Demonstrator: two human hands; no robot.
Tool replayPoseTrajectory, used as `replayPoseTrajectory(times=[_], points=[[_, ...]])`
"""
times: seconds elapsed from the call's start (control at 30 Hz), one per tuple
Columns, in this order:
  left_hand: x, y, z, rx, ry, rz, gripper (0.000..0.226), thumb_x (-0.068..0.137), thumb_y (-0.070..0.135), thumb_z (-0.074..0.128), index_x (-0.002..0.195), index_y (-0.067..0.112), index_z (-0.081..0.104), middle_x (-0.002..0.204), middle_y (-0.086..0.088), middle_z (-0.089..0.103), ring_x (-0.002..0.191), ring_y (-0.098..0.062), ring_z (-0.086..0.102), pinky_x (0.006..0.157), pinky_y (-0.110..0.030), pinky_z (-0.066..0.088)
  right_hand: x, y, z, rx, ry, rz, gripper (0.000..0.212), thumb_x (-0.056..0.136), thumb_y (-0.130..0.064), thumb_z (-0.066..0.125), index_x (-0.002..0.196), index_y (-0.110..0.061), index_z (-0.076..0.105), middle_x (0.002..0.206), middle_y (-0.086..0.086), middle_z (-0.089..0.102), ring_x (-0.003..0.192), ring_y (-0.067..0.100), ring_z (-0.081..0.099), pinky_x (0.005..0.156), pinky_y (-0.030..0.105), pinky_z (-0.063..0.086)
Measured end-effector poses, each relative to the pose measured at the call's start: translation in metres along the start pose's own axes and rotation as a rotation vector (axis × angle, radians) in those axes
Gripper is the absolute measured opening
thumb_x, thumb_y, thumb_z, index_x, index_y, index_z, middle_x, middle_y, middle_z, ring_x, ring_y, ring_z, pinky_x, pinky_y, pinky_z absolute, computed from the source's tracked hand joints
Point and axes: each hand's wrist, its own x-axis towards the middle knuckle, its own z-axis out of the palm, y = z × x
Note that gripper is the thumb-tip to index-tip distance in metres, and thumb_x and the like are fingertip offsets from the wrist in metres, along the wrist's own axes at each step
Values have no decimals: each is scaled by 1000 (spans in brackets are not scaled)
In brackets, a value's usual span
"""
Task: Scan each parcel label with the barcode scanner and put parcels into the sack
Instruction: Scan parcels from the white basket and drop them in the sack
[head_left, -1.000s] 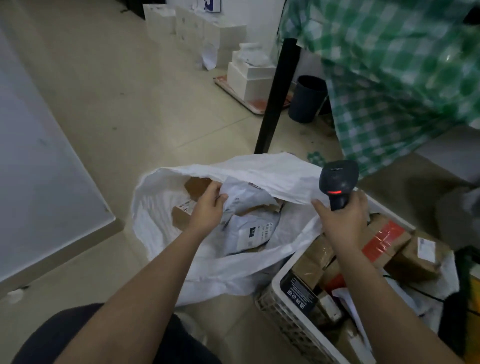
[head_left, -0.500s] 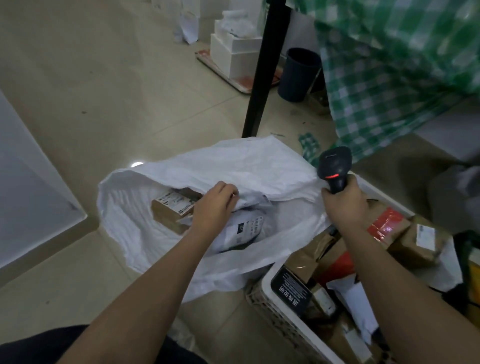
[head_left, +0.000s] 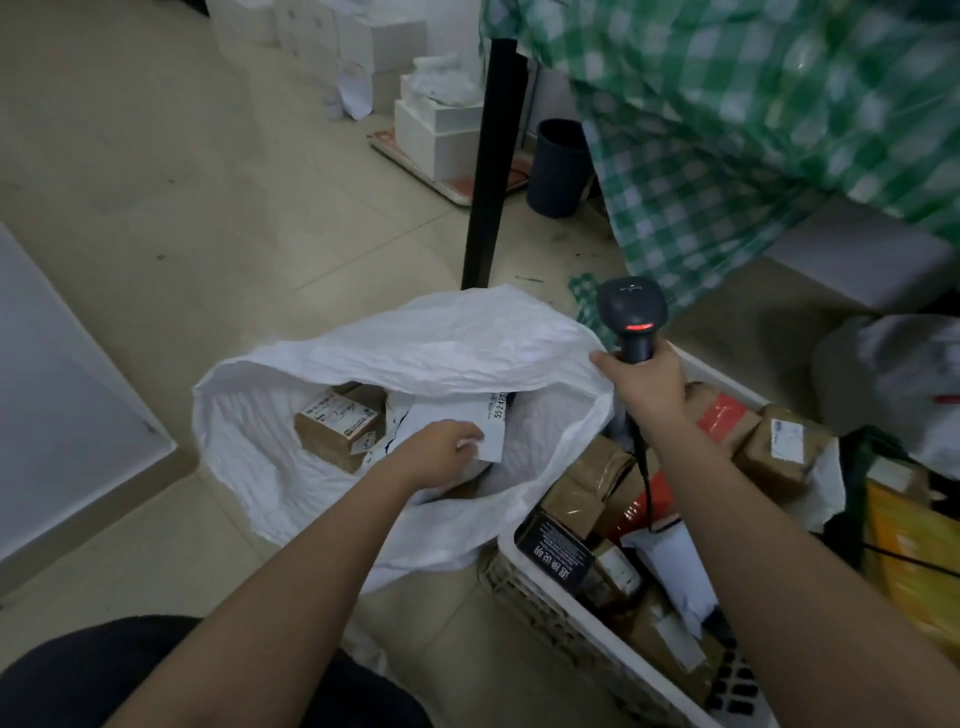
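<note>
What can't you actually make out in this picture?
Head view only:
- Left hand: its fingers are hidden, so its grip on the white mailer is unclear.
- Mailer's label: partly covered by the sack rim.
- Lower parcels in the basket: buried under others.
- Scanner cable: its end is hidden among the parcels.

We look down on a floor (head_left: 171, 171) of pale beige tiles with thin grout lines, dimly lit. A black bench leg (head_left: 491, 156) stands upright on it, and a green-and-white checked cloth (head_left: 727, 119) hangs down to the right of the leg. Beside the leg we see a dark round bin (head_left: 558, 169). Stacked white boxes (head_left: 441, 124) stand farther back. A pale flat panel (head_left: 57, 395) fills the left edge.
</note>
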Motion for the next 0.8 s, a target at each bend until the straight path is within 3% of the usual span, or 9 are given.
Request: replayPoseTrajectory(times=[0.1, 0.23, 0.33, 0.4, 0.47, 0.53, 0.63, 0.8], points=[[-16, 17, 0, -90, 181, 27, 31, 100, 17, 44, 127, 15, 59, 132, -3, 58, 113, -20, 58, 96, -34, 46, -18, 10, -15, 35, 11, 52, 21, 82, -19, 76, 89, -16, 57, 73, -3, 58, 70, 16, 58, 66, 26, 46], [-36, 69, 17, -205, 370, 196, 26, 98, 14, 48, 118, 13, 62, 118, -2, 62, 104, -17, 59, 89, -28, 46, -47, 30, -57, 89, -6, 126, 14, 88, -10, 68, 98, -8, 58, 69, 4, 61, 44, 2, 60, 46, 19, 46], [-40, 115, 48, -268, 347, 327, 22, 98, 15, 48, 114, 11, 63, 111, -2, 62, 98, -14, 58, 85, -27, 48, -69, 57, -102, 55, 4, 182, 12, 88, -11, 68, 94, -11, 58, 72, 11, 64, 50, 8, 62, 43, 19, 43], [-34, 144, 71, -287, 290, 370, 22, 98, 16, 48, 115, 11, 62, 110, 1, 61, 98, -11, 56, 86, -27, 48, -82, 77, -131, 52, 39, 248, 12, 86, -15, 70, 93, -12, 61, 82, 18, 67, 66, 23, 68, 48, 26, 41], [-20, 171, 95, -282, 229, 377, 23, 97, 16, 50, 116, 10, 61, 111, -2, 62, 99, -12, 57, 87, -28, 48, -89, 96, -156, 90, 111, 308, 12, 86, -12, 68, 96, -8, 62, 83, 15, 68, 67, 25, 69, 55, 32, 44], [0, 195, 114, -289, 182, 352, 25, 96, 17, 52, 119, 8, 60, 113, -6, 62, 102, -17, 59, 88, -30, 48, -87, 114, -176, 144, 215, 340, 10, 86, -10, 67, 94, -5, 63, 78, 10, 66, 60, 19, 69, 57, 32, 46], [35, 224, 133, -272, 176, 299, 29, 96, 20, 53, 123, 9, 58, 118, -10, 62, 109, -23, 59, 92, -35, 48, -68, 133, -196, 222, 319, 346, 6, 87, -10, 66, 87, -7, 60, 71, 10, 63, 55, 18, 62, 49, 25, 43], [113, 243, 158, -252, 227, 149, 34, 93, 25, 57, 124, 12, 55, 120, -8, 61, 112, -26, 58, 92, -38, 48, -14, 153, -209, 261, 337, 343, 8, 85, -12, 66, 83, -14, 58, 75, 9, 65, 71, 26, 68, 61, 34, 49]])
